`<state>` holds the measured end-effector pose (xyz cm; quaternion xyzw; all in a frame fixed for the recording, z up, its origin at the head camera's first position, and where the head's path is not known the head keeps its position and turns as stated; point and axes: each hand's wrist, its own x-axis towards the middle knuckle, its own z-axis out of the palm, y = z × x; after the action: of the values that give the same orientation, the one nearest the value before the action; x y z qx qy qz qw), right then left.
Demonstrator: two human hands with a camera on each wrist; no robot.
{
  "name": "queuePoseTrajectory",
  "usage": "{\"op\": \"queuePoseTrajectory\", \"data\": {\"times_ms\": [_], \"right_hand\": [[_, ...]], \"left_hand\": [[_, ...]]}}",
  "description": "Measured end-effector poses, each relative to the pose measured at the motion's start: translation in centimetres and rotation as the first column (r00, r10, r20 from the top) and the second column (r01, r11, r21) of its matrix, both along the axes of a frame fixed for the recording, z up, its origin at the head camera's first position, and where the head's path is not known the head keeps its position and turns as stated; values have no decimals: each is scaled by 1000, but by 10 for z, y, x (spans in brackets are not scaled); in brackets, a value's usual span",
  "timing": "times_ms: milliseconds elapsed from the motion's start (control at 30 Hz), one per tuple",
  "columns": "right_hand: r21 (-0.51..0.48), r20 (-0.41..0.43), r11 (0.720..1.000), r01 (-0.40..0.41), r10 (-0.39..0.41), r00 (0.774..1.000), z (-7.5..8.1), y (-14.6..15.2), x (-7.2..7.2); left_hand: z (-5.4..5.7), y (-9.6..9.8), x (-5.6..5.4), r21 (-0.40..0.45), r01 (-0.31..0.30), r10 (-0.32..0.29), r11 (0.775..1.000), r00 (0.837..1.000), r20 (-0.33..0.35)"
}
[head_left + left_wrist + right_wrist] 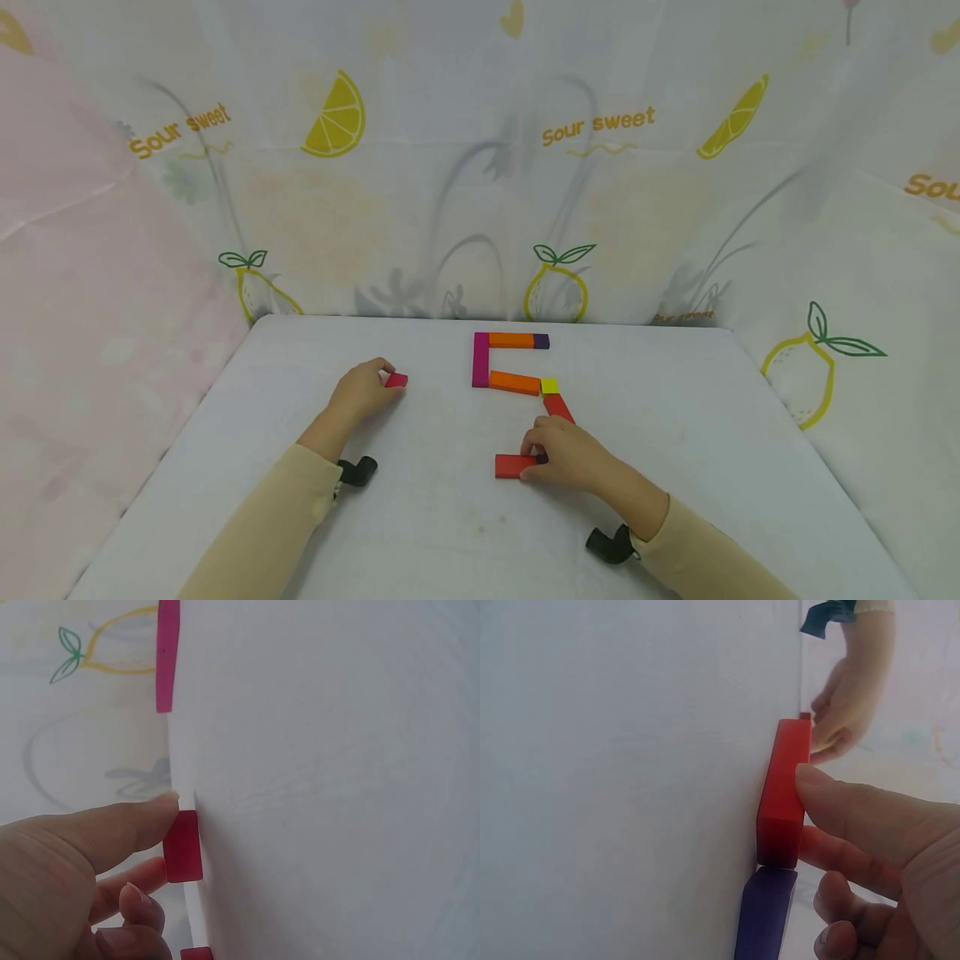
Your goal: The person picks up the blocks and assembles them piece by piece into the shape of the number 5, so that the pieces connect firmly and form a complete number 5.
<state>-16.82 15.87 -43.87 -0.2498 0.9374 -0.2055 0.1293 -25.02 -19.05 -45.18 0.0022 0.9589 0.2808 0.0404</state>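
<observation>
My left hand [362, 390] is at the left of the white table, pinching a small crimson block [183, 846] between thumb and finger. Low over the near middle, my right hand [567, 452] pinches a longer red block [784, 780]. A dark purple block [766, 911] meets that block's end and is partly hidden by the fingers in the head view. Beyond the right hand, blocks form a connected line: a dark purple one [542, 342], an orange one [512, 340], a long magenta one [481, 360], another orange one [514, 382], a yellow one [550, 386] and a red one [558, 407].
The white table [435, 525] ends at a printed cloth backdrop [420, 208] with lemons and lettering. At the bottom of the left wrist view, the end of another crimson block [197, 953] shows. Black wrist mounts [358, 472] jut out beside both sleeves.
</observation>
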Motion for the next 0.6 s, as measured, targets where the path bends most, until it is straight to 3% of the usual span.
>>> {"op": "queuePoseTrajectory", "data": {"times_ms": [267, 600], "right_hand": [[8, 20, 1000, 17, -17, 1000, -1, -1, -2], [6, 23, 1000, 18, -18, 1000, 1, -2, -2]], "left_hand": [[4, 5, 3, -6, 8, -8, 1000, 1000, 22], [6, 21, 14, 33, 77, -80, 996, 993, 86]]}}
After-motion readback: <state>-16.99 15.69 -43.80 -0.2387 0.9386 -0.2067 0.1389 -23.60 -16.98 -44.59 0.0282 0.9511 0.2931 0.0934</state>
